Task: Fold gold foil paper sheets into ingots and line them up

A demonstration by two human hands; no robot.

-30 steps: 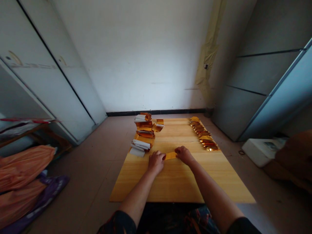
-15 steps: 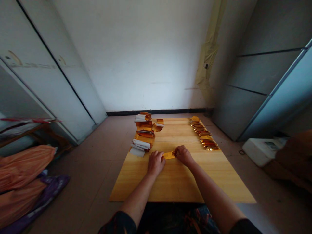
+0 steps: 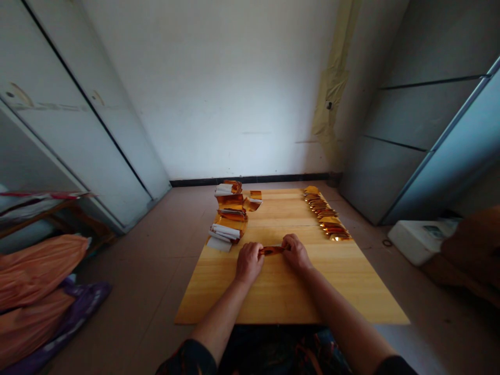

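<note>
Between my two hands, a piece of gold foil paper (image 3: 272, 250) is held just above the wooden board, narrow and dark orange from this angle. My left hand (image 3: 250, 259) is closed on its left end. Its right end is pinched in my right hand (image 3: 296, 251); the fingertips partly hide the paper. Left of my hands lie stacked gold foil sheets (image 3: 233, 212) with white backs showing in places. A row of folded gold foil pieces (image 3: 327, 214) overlaps along the right side of the board.
The wooden board (image 3: 281, 299) reaches close to my body. A small gold and white piece (image 3: 255, 200) lies beside the stacks. Grey cabinets flank both sides, orange cloth (image 3: 42, 268) lies at left, and a white box (image 3: 414, 242) stands on the floor at right.
The foil paper between my hands has turned from a flat bright face to a narrow, darker folded strip. My right hand has shifted slightly; my left hand stays nearly in place.
</note>
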